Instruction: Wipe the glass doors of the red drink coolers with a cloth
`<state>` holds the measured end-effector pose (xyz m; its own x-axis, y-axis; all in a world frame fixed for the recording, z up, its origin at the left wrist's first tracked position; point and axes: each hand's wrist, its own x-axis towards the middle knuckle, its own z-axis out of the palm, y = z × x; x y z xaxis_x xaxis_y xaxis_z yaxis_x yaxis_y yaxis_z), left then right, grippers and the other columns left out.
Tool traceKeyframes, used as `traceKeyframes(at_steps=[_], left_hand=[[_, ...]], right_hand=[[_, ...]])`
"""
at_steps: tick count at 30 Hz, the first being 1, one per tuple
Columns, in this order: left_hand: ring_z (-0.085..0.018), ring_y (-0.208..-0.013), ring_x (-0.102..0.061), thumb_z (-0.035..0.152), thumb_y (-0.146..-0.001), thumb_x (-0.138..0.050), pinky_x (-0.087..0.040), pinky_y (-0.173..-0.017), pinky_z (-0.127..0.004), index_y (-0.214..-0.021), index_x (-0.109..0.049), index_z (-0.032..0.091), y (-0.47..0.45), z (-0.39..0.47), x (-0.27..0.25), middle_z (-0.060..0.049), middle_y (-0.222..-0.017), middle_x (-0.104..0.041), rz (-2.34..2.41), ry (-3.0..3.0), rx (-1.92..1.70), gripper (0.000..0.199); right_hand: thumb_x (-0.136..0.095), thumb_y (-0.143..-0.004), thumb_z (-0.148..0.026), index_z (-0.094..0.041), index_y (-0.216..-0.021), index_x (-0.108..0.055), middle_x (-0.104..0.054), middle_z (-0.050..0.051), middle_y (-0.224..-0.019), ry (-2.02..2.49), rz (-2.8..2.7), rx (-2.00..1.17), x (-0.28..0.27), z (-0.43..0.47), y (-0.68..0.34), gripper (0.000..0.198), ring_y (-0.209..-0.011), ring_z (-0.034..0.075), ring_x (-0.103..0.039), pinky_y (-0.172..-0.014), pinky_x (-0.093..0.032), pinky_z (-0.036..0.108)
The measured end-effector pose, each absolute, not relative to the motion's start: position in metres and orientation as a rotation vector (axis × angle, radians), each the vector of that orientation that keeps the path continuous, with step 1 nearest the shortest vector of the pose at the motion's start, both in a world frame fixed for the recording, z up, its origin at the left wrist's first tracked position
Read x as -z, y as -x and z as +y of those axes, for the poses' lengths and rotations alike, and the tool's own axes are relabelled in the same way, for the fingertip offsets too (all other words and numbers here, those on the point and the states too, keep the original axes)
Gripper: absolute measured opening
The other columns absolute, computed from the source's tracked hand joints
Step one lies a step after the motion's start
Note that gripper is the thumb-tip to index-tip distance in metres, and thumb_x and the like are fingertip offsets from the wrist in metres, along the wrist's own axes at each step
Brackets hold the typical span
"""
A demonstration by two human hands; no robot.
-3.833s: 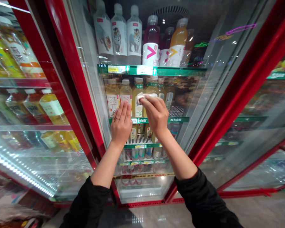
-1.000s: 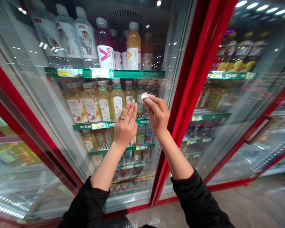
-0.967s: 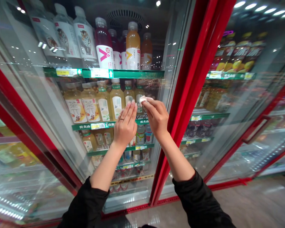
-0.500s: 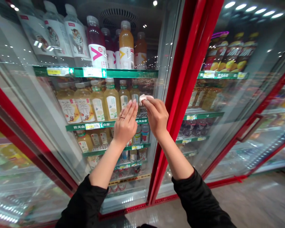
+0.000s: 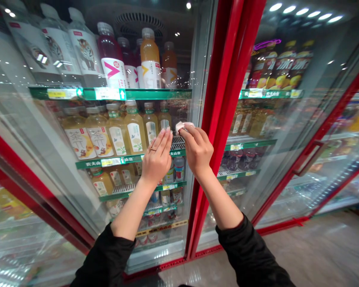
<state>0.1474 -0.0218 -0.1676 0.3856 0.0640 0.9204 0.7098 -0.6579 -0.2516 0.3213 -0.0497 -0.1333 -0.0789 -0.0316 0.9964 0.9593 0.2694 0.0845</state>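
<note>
My right hand (image 5: 199,150) pinches a crumpled white tissue (image 5: 180,126) between thumb and fingers, up against the glass door (image 5: 184,109) of a drinks fridge. To its left, my left hand (image 5: 156,158) is stretched out with its fingers together and a ring on one of them. It holds nothing and appears to lie flat on the same pane. Behind the glass, pale yellow bottles (image 5: 134,133) stand on a shelf just beyond the left fingertips. The door's red frame (image 5: 221,99) runs close by on the right of my right hand.
Larger bottles (image 5: 85,48) fill the upper shelf behind the glass. A neighbouring fridge door with a handle (image 5: 311,158) stands to the right, and another red frame (image 5: 32,191) slants across the left. Grey shiny floor (image 5: 326,247) shows at the lower right.
Both hands have shifted slightly right across the glass, bringing the tissue nearer the red frame. The view has turned a little to the right. The grip on the tissue is the same.
</note>
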Motion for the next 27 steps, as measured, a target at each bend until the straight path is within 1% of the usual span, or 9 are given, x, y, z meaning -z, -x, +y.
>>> traceKeyframes(at_steps=[3, 5, 9, 11, 14, 17, 19, 23, 27], left_hand=[[-0.022, -0.165, -0.041, 0.003, -0.102, -0.049, -0.032, -0.141, -0.041, -0.179, -0.005, 0.019, -0.148, -0.021, 0.167, -0.010, -0.175, -0.044, -0.667, 1.987, 1.268, 0.091], [-0.022, -0.165, -0.041, 0.003, -0.102, -0.050, -0.032, -0.140, -0.040, -0.179, -0.004, 0.019, -0.148, -0.021, 0.167, -0.010, -0.175, -0.044, -0.658, 1.975, 1.263, 0.091], [-0.023, -0.165, -0.042, 0.003, -0.101, -0.049, -0.032, -0.140, -0.041, -0.179, -0.003, 0.017, -0.146, -0.020, 0.168, -0.010, -0.174, -0.045, -0.664, 1.971, 1.239, 0.092], [-0.023, -0.165, -0.042, 0.002, -0.100, -0.048, -0.033, -0.140, -0.041, -0.179, 0.000, 0.016, -0.144, -0.019, 0.167, -0.011, -0.174, -0.046, -0.656, 1.989, 1.231, 0.094], [-0.022, -0.164, -0.043, 0.001, -0.100, -0.047, -0.034, -0.140, -0.041, -0.179, 0.001, 0.018, -0.142, -0.019, 0.167, -0.010, -0.174, -0.046, -0.651, 2.015, 1.223, 0.094], [-0.022, -0.165, -0.043, 0.002, -0.101, -0.050, -0.032, -0.141, -0.041, -0.179, -0.001, 0.021, -0.143, -0.019, 0.167, -0.009, -0.175, -0.044, -0.665, 2.030, 1.226, 0.094], [-0.022, -0.165, -0.042, 0.003, -0.101, -0.051, -0.030, -0.142, -0.041, -0.179, -0.001, 0.021, -0.144, -0.019, 0.167, -0.009, -0.176, -0.043, -0.663, 2.028, 1.243, 0.094], [-0.022, -0.166, -0.041, 0.004, -0.102, -0.051, -0.029, -0.142, -0.041, -0.179, -0.002, 0.021, -0.143, -0.017, 0.168, -0.008, -0.176, -0.042, -0.659, 2.037, 1.242, 0.093], [-0.023, -0.166, -0.039, 0.003, -0.102, -0.049, -0.029, -0.142, -0.043, -0.179, -0.001, 0.023, -0.143, -0.018, 0.167, -0.008, -0.178, -0.038, -0.662, 2.099, 1.253, 0.093]], right_hand=[[-0.064, -0.107, -0.012, -0.025, -0.119, -0.083, -0.088, 0.005, -0.123, 0.994, -1.400, 1.129, 0.139, -0.056, -0.335, 0.025, -0.108, 0.020, -0.081, -0.094, -0.069, 0.034], [-0.063, -0.107, -0.011, -0.026, -0.116, -0.083, -0.087, 0.005, -0.123, 1.053, -1.357, 1.102, 0.132, -0.054, -0.339, 0.027, -0.107, 0.020, -0.081, -0.092, -0.068, 0.035], [-0.059, -0.108, -0.010, -0.028, -0.111, -0.084, -0.086, 0.005, -0.127, 1.126, -1.255, 1.001, 0.102, -0.044, -0.328, 0.031, -0.115, 0.022, -0.078, -0.098, -0.066, 0.041], [-0.057, -0.108, -0.008, -0.028, -0.110, -0.083, -0.085, 0.005, -0.129, 1.111, -1.269, 1.008, 0.094, -0.043, -0.322, 0.033, -0.118, 0.022, -0.077, -0.101, -0.065, 0.041], [-0.059, -0.107, -0.007, -0.027, -0.112, -0.082, -0.086, 0.004, -0.128, 1.072, -1.343, 1.083, 0.101, -0.048, -0.325, 0.031, -0.120, 0.021, -0.077, -0.102, -0.064, 0.038], [-0.064, -0.107, -0.010, -0.029, -0.111, -0.082, -0.087, 0.003, -0.124, 1.072, -1.395, 1.162, 0.112, -0.053, -0.339, 0.027, -0.116, 0.022, -0.078, -0.097, -0.063, 0.039], [-0.065, -0.106, -0.011, -0.030, -0.110, -0.082, -0.087, 0.004, -0.125, 1.092, -1.428, 1.155, 0.111, -0.053, -0.350, 0.026, -0.116, 0.023, -0.077, -0.096, -0.062, 0.041], [-0.060, -0.106, -0.007, -0.029, -0.112, -0.081, -0.084, 0.006, -0.129, 1.153, -1.449, 1.086, 0.100, -0.052, -0.361, 0.031, -0.116, 0.024, -0.074, -0.101, -0.061, 0.043], [-0.058, -0.107, -0.008, -0.024, -0.113, -0.080, -0.083, 0.009, -0.125, 1.197, -1.422, 1.102, 0.117, -0.058, -0.350, 0.028, -0.112, 0.023, -0.074, -0.097, -0.063, 0.039]])
